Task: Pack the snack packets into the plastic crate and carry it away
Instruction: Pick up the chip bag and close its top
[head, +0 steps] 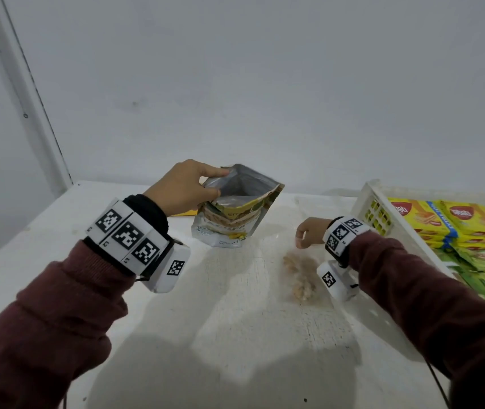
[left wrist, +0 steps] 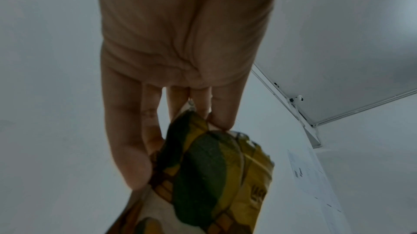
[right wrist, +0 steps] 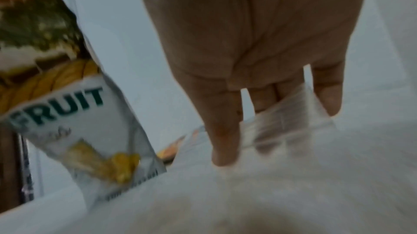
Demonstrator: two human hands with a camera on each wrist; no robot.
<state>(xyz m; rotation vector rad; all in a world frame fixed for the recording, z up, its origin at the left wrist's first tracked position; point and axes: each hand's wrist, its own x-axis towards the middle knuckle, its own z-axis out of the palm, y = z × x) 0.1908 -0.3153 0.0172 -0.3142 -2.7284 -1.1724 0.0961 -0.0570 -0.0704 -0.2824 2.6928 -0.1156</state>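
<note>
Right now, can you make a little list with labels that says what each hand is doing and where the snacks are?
left hand: pinches the open top of the fruit snack pouch, held upright on the table
right hand: grips a clear plastic bag with pale snack pieces inside, lying on the table
plastic crate: white, at the right, already holds yellow and green snack packets
pouch inside: silver, contents not visible

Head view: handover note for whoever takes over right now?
Left hand pinches the rim of the open fruit pouch, held upright on the table.
Right hand pinches a clear bag of pale snack pieces lying on the table.
Plastic crate at far right already holds yellow and green packets.
Left to do: pouch and clear bag into the crate, then carry it away.
</note>
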